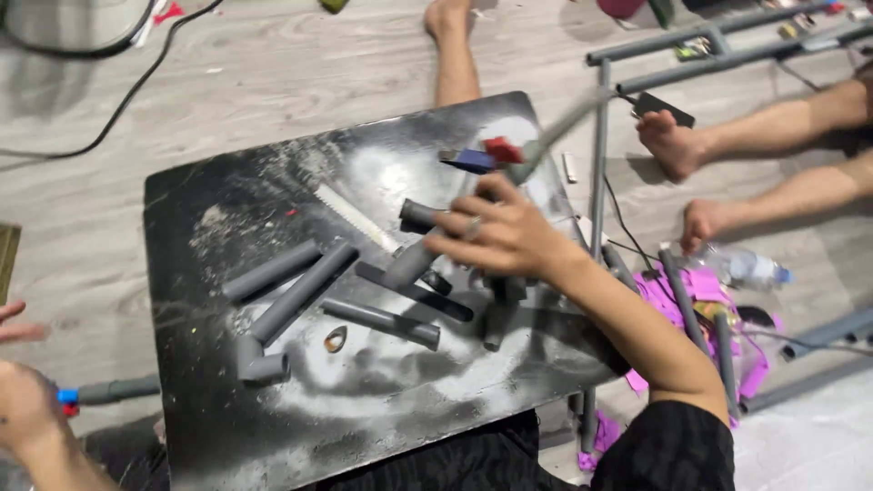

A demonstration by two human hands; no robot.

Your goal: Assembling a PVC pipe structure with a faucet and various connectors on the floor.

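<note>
My right hand [505, 238] reaches over a dusty black board [209, 209] on the floor and is shut on a long grey pipe [414, 262]. The pipe slants up to the right and is blurred by motion near its far end. Several short grey pipe pieces [300, 289] lie on the board, with an elbow fitting [259, 364] and a white saw blade [356, 218]. A blue and red tool [482, 156] lies beyond the hand. My left hand [23, 400] shows at the left edge, beside a grey pipe with a blue end [114, 391]; its grip is unclear.
Bare feet of other people rest on the floor beyond the board [448, 18] and at the right [668, 141]. A grey pipe frame [600, 182] stands right of the board, with a plastic bottle [750, 268] and pink sheet [700, 289]. A black cable [136, 86] crosses the floor.
</note>
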